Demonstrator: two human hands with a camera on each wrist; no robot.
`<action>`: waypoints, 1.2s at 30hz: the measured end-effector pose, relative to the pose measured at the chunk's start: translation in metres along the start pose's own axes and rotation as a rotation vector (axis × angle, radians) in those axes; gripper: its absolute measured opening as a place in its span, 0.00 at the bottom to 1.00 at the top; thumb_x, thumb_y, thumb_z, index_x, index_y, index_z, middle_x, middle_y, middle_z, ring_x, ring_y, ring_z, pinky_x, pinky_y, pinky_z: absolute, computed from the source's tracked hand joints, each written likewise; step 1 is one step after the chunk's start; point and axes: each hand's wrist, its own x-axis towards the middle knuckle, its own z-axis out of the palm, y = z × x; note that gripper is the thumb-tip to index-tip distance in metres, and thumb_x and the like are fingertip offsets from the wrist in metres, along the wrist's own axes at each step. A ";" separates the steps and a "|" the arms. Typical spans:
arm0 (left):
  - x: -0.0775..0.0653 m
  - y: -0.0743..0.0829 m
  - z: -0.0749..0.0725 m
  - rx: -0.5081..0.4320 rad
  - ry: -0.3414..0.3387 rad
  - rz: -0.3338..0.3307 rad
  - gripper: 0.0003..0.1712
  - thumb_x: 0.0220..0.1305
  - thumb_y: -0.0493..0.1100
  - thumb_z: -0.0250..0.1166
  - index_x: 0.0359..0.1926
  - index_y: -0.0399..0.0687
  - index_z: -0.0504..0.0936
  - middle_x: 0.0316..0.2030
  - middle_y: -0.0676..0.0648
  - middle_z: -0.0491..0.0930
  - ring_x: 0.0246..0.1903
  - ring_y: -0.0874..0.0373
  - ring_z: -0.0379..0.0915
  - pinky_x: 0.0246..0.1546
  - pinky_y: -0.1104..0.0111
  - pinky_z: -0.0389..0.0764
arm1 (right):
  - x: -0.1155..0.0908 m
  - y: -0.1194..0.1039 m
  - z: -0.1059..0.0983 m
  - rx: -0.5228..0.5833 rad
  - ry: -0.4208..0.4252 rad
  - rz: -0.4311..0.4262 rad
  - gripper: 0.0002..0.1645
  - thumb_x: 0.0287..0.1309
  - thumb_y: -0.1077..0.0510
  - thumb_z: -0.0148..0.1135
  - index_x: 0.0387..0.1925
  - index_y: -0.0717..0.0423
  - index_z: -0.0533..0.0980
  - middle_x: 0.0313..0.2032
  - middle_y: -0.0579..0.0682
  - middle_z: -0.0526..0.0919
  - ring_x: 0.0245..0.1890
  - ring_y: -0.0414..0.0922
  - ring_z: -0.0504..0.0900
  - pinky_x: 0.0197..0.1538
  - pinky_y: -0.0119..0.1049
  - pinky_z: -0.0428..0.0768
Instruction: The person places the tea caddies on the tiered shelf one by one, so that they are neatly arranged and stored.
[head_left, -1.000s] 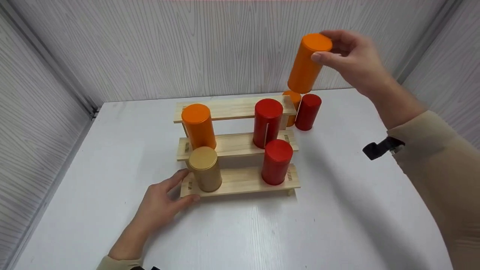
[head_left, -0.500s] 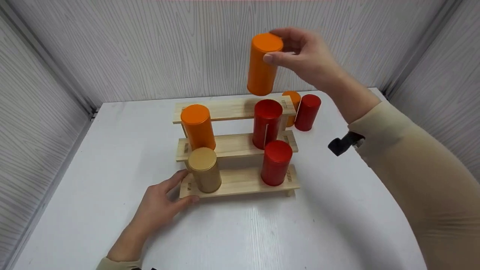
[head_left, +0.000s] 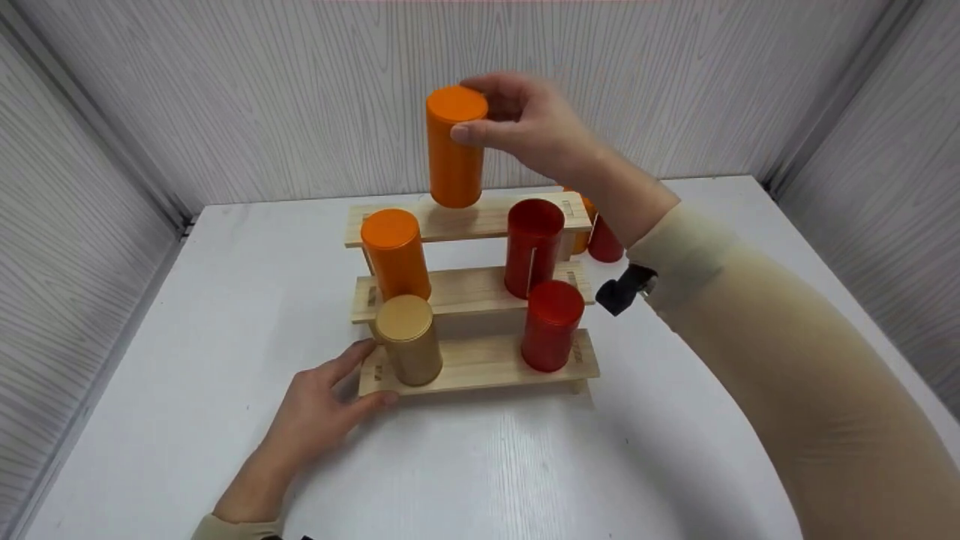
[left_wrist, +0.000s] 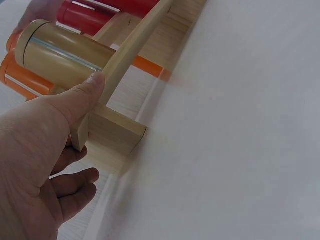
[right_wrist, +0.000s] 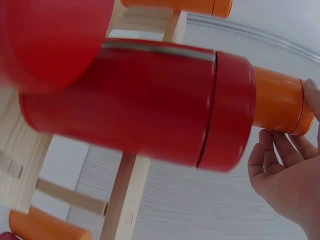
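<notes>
My right hand [head_left: 536, 124] holds an orange canister [head_left: 455, 165] upright by its upper part, close over the top shelf of a three-step wooden rack [head_left: 480, 367]. With thumb and fingers, my left hand [head_left: 315, 409] grips the left end of the rack's lowest shelf; in the left wrist view the thumb lies at the shelf edge beside the gold canister [left_wrist: 65, 55]. That gold canister stands at the lowest shelf's left, a red canister [head_left: 553, 326] at its right. On the middle shelf stand another orange canister [head_left: 395, 259], left, and another red canister [head_left: 534, 247], right.
Behind the rack's right end, an orange canister [head_left: 580, 241] and a red canister [head_left: 606, 244] stand on the white table [head_left: 465, 465], partly hidden by my right forearm. A wood-grain panel wall [head_left: 300, 97] rises behind the table, with more panels at both sides.
My right hand has carried the orange canister leftward, from beyond the rack's right end to above the middle of the top shelf, lowering it slightly. My left hand has stayed on the rack.
</notes>
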 end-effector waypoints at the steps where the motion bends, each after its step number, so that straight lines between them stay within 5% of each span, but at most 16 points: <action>1: 0.000 0.000 0.000 -0.002 -0.001 -0.002 0.50 0.58 0.66 0.78 0.77 0.58 0.73 0.72 0.48 0.74 0.71 0.44 0.71 0.71 0.44 0.72 | 0.002 0.000 0.003 0.006 -0.002 0.005 0.36 0.70 0.53 0.72 0.74 0.54 0.71 0.62 0.47 0.81 0.61 0.42 0.80 0.68 0.33 0.77; 24: 0.001 -0.004 -0.001 -0.027 0.012 0.024 0.51 0.57 0.66 0.79 0.77 0.56 0.74 0.71 0.48 0.76 0.70 0.45 0.72 0.70 0.45 0.73 | 0.019 -0.004 0.046 0.089 -0.062 0.069 0.36 0.70 0.53 0.72 0.74 0.55 0.71 0.62 0.47 0.82 0.60 0.40 0.80 0.65 0.28 0.77; 36: -0.002 -0.002 -0.003 -0.018 -0.003 -0.017 0.52 0.56 0.69 0.78 0.78 0.59 0.72 0.72 0.49 0.74 0.71 0.44 0.71 0.71 0.43 0.71 | 0.023 -0.002 0.056 0.141 -0.093 0.081 0.38 0.68 0.53 0.73 0.74 0.54 0.70 0.62 0.47 0.82 0.60 0.41 0.80 0.64 0.28 0.78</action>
